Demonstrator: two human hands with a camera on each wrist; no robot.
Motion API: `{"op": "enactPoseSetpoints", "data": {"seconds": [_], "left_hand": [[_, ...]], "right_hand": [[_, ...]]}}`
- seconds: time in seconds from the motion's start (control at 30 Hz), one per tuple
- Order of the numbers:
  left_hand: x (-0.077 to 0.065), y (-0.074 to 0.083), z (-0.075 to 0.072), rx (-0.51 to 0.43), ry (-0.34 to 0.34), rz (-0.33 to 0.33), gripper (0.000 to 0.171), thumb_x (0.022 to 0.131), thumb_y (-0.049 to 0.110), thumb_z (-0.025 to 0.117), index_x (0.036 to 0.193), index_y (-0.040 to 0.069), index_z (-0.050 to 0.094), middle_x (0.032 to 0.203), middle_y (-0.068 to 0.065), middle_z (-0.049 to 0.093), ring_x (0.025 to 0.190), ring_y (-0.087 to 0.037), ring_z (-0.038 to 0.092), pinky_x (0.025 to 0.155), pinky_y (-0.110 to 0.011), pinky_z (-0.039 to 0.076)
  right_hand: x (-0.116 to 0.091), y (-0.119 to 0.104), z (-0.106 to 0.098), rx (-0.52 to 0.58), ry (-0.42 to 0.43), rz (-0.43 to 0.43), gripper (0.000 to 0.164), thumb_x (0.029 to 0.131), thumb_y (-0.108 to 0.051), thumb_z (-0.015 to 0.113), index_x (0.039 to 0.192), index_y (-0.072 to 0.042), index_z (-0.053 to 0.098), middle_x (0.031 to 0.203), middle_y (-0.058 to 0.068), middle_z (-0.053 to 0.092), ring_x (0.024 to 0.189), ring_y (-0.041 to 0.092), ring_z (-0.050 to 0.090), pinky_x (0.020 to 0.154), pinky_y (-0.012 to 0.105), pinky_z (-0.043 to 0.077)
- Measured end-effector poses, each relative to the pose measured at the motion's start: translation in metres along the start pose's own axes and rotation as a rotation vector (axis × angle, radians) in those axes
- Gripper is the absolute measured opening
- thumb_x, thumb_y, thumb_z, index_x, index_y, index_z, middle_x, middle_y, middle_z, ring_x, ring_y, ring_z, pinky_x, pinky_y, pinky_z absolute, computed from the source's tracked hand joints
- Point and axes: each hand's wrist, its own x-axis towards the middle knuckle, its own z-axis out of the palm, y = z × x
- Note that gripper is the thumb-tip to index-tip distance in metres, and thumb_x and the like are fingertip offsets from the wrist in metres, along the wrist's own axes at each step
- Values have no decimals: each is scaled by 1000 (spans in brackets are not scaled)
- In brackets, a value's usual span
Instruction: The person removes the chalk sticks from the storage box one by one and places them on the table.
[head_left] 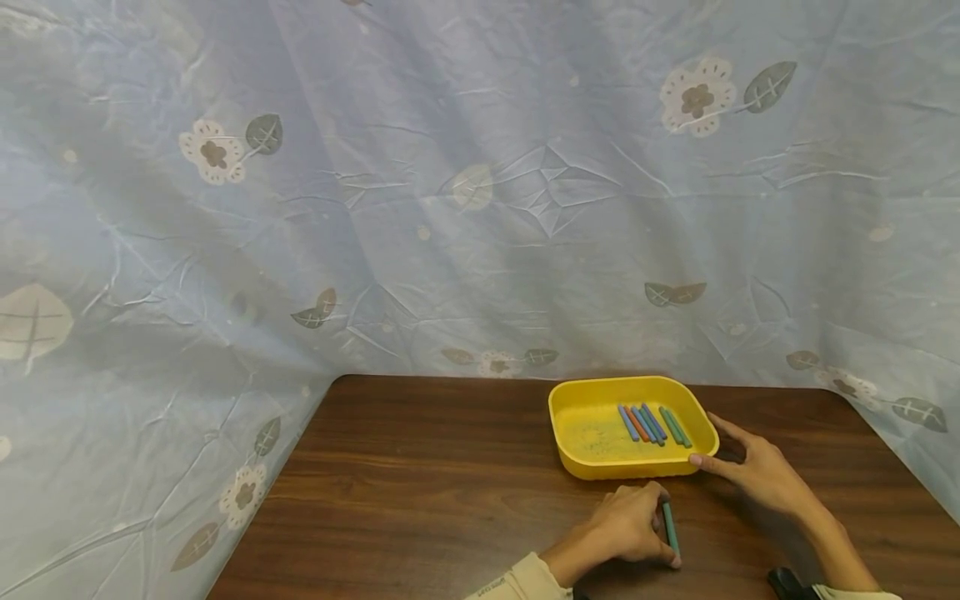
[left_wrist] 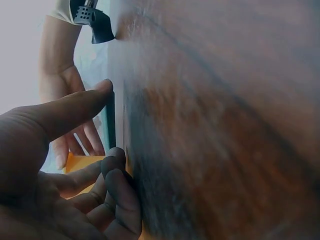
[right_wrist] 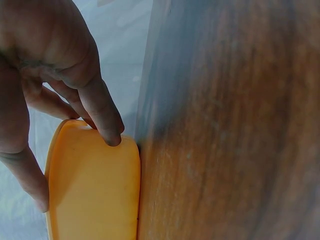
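1. The left hand [head_left: 628, 523], half-curled, pinches the green stick [head_left: 671, 529] by its ends, at or just above the bench [head_left: 390, 467], nearside of the yellow tray [head_left: 600, 472].
2. Uneven pressure could spin or snap it.
3. The right hand [head_left: 765, 473] grips the tray's right end, fingers spread; pushing hard could tilt it, rolling the coloured sticks [head_left: 627, 423] inside.

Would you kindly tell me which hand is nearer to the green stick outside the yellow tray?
The left hand: it holds the green stick between thumb and fingers, while the right hand is farther off, touching the yellow tray.
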Motion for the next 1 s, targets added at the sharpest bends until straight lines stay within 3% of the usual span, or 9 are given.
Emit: {"op": "enactPoseSetpoints", "data": {"seconds": [0.2, 0.6, 1.0], "left_hand": [[2, 2, 1, 25, -15, -35, 72, 79, 44, 97, 141, 34, 61, 86, 16, 60, 78, -3, 57, 74, -24, 51], [2, 4, 5, 126, 26, -58, 75, 74, 48, 99, 139, 39, 62, 82, 16, 60, 82, -4, 61, 75, -27, 54], [1, 4, 4, 131, 27, -59, 72, 74, 49, 99, 137, 38, 65, 98, 18, 67, 85, -4, 63, 75, -28, 55]], "right_hand": [[0, 1, 0, -11, -2, 4, 99, 100, -57, 71, 168, 0, 28, 161, 43, 38, 139, 72, 40, 98, 82, 42], [-2, 0, 1, -19, 8, 1, 99, 100, -56, 72, 168, 1, 28, 161, 42, 39, 140, 71, 39, 99, 82, 42], [-1, 0, 1, -20, 4, 1, 98, 101, -55, 71, 168, 2, 28, 160, 43, 38, 140, 72, 38, 99, 83, 41]]}}
